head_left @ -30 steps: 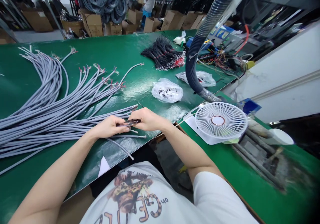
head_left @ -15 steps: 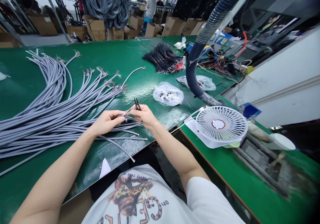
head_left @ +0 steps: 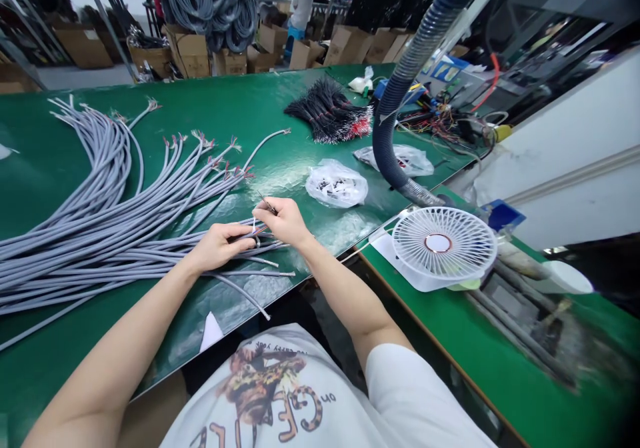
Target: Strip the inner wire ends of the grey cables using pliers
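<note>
Since half a second ago the dark tool (head_left: 267, 205) has tipped from standing upright above the right hand (head_left: 284, 221) to leaning low and to the left, so that only its thin tip shows past the knuckles. Both hands have also lifted away from the desk edge, where they lay a second ago. The right fingers (head_left: 273, 216) are curled tight around the tool's handles, and whether its tips are open or closed is too small to tell. The left hand (head_left: 220, 246) sits just beside the right, with its fingers (head_left: 241, 236) pinched on the end of one grey cable (head_left: 256, 231). That cable's short white and red cores stick out into the gap between the two hands, right under the tool tip. Left of the left fingers, the big bundle of grey cables (head_left: 100, 235) fans out across the green desk (head_left: 225, 108), its stripped ends pointing towards the far side. One loose cable (head_left: 245, 295) curves just below the left fingers, near the desk edge. Beyond the right fingers lies a clear bag (head_left: 336, 185) of small parts, and further off a sheaf of black wires (head_left: 327, 109). To the right of the right fingers and well apart from them, a ribbed hose (head_left: 387, 128) comes down to the desk and a white fan (head_left: 443, 245) lies face up.
</note>
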Demonstrator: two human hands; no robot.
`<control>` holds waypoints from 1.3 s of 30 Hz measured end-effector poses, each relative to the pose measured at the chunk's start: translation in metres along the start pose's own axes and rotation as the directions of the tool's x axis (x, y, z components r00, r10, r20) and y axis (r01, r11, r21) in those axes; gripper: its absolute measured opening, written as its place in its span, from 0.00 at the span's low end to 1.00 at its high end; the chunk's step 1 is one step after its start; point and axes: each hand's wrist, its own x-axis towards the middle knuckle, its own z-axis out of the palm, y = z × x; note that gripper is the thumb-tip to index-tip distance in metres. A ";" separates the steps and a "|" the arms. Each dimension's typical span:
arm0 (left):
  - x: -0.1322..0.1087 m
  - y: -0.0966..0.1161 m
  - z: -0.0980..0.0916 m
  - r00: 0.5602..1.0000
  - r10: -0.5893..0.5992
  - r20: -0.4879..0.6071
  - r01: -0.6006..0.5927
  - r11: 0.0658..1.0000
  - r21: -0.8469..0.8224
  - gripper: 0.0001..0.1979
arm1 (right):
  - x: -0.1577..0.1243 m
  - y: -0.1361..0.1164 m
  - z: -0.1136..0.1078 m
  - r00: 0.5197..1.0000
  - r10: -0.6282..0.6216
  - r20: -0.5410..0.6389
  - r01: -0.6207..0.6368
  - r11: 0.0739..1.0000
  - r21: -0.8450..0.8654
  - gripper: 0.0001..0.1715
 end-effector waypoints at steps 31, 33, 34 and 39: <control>-0.064 0.018 0.028 0.977 -0.058 -0.207 0.096 0.979 0.179 0.09 | -0.104 0.002 0.035 0.816 -0.550 0.179 0.574 0.732 -0.366 0.16; -0.064 0.016 0.026 0.981 -0.087 -0.172 0.111 0.985 0.136 0.09 | -0.104 0.004 0.029 0.866 -0.461 0.195 0.499 0.825 -0.266 0.16; -0.064 0.016 0.025 0.984 -0.091 -0.155 0.111 0.986 0.123 0.10 | -0.104 0.005 0.024 0.894 -0.395 0.212 0.436 0.874 -0.213 0.17; -0.063 0.019 0.020 0.995 -0.057 -0.086 0.068 0.989 0.131 0.11 | -0.102 0.000 -0.002 0.948 -0.105 0.302 0.157 0.976 -0.154 0.20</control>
